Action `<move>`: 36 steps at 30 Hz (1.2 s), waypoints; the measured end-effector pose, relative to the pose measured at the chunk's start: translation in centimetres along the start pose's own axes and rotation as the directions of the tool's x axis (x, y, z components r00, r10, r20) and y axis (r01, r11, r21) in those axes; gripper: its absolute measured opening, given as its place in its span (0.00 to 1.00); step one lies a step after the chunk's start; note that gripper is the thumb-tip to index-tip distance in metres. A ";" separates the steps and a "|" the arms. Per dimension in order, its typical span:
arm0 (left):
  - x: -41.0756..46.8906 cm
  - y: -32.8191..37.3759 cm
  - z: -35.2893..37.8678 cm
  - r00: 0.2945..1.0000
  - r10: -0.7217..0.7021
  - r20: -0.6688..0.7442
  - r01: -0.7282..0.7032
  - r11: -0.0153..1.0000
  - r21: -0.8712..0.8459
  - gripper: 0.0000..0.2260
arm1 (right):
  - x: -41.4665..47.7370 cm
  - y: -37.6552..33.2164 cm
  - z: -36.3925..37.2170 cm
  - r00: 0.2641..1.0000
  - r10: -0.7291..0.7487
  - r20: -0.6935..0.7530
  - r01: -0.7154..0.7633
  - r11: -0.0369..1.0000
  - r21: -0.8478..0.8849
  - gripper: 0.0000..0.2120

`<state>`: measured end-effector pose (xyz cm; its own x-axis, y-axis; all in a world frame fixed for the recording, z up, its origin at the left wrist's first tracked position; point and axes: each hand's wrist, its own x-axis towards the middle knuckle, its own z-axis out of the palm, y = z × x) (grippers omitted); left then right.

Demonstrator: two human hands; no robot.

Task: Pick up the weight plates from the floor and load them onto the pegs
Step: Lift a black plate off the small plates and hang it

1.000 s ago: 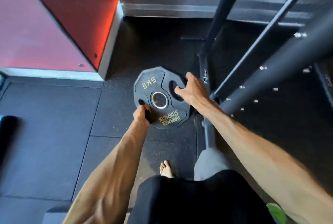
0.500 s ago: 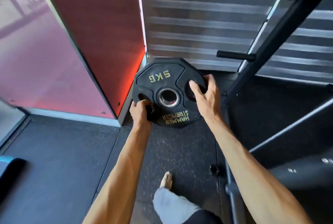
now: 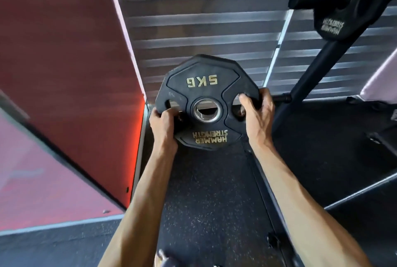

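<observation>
Black rubber 5 kg plate [image 3: 204, 99] hangs in mid-air, carried; left hand [image 3: 164, 125] and right hand [image 3: 256, 114] grip its cut-outs. Next, I judge: line its hole onto the peg [image 3: 281, 97] beside it.

Both bare arms stretch forward, away from the body, roughly parallel, with the wrists level with each other. The left hand [image 3: 163, 123] grips the left side of the weight plate [image 3: 202, 94], its fingers curled at the slot there. The right hand [image 3: 257, 116] grips the right side, thumb at the slot and fingers wrapped over the rim.
</observation>
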<state>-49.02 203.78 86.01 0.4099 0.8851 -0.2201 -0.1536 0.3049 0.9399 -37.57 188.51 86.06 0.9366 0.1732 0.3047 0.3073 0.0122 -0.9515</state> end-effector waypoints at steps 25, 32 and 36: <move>23.8 13.6 23.7 0.674 0.027 0.738 -0.077 0.996 0.034 0.10 | 20.9 -6.5 9.9 0.669 -0.364 -0.648 0.253 0.931 -0.263 0.04; 26.1 13.2 31.3 0.565 -0.025 0.824 -0.099 0.990 0.098 0.08 | 25.7 -5.8 8.8 0.559 -0.385 -0.735 0.228 0.923 -0.311 0.08; 26.7 12.5 35.1 0.497 -0.019 0.867 -0.117 0.989 0.088 0.07 | 27.7 -5.6 8.0 0.482 -0.426 -0.766 0.206 0.904 -0.374 0.02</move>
<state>-8.41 218.86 101.03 0.9866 0.1297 0.0992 -0.1204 0.1671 0.9786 -14.64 201.10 99.47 0.4494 -0.6756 0.5845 0.5341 -0.3213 -0.7820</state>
